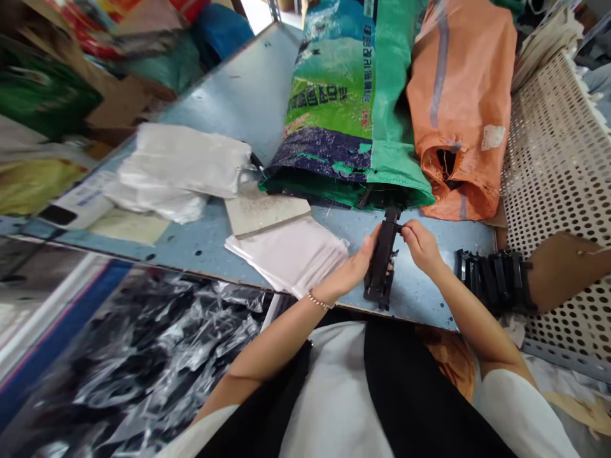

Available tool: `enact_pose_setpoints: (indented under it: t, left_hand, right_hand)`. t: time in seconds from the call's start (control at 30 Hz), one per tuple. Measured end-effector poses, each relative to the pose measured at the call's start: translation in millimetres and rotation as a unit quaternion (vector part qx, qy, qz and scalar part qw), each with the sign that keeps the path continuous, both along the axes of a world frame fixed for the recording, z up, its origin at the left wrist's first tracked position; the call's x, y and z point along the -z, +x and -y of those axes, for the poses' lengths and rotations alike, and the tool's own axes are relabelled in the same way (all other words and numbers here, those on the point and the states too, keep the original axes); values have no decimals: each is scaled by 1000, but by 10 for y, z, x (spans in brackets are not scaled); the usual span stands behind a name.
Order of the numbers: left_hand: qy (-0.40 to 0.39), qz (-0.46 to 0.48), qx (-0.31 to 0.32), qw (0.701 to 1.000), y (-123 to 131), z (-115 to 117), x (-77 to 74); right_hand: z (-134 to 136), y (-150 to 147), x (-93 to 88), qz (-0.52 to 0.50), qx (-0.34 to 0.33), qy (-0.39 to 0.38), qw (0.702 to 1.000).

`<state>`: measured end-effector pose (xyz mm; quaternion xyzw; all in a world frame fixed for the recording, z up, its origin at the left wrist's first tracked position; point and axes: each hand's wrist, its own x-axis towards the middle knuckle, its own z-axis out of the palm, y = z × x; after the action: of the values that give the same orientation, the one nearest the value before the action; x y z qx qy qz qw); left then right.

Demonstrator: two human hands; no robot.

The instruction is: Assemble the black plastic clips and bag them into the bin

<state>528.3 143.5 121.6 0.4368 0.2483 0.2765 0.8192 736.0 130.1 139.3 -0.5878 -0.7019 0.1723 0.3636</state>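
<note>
A long black plastic part [382, 257] stands at a slant over the front of the blue table, its upper end close to the mouth of a green sack [391, 127]. My left hand [360, 257], with a beaded bracelet at the wrist, is wrapped round its left side. At the upper right of the part, my right hand [420, 245] pinches a small dark piece that juts out from it. Several similar black parts [494, 280] lie in a row to the right of my right forearm.
White sheets [296, 254] and a beige board [267, 210] lie left of my hands, with folded white cloth [191, 159] beyond. An orange sack [463, 95] and a perforated panel [558, 152] stand right. Clear plastic bags [167, 356] fill the space below the table edge.
</note>
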Motion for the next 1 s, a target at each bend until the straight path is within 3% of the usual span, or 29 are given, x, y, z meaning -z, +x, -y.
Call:
enact_pose_setpoints:
  t: [0.13, 0.3, 0.5, 0.6, 0.67, 0.8, 1.0]
  left_hand:
    - [-112, 65, 29, 991, -11, -28, 31]
    - [-148, 84, 36, 985, -68, -39, -19]
    - [-212, 77, -8, 974, -51, -13, -202]
    - [-217, 96, -68, 969, -10, -33, -281]
    - [-201, 109, -110, 967, 0, -55, -277]
    - [-167, 113, -155, 967, -23, -69, -167]
    - [-144, 103, -123, 977, -65, -1, -81]
  right_hand:
    - [-6, -29, 8, -88, 19, -53, 995]
    - [-14, -89, 59, -137, 12, -78, 987]
    - [-43, -165, 166, -201, 41, -146, 968]
    - [51, -199, 170, -226, 58, -151, 961]
    - [170, -239, 146, -253, 28, -173, 951]
    - [392, -357, 122, -312, -21, -248, 917]
    - [480, -446, 128, -483, 4, -301, 822]
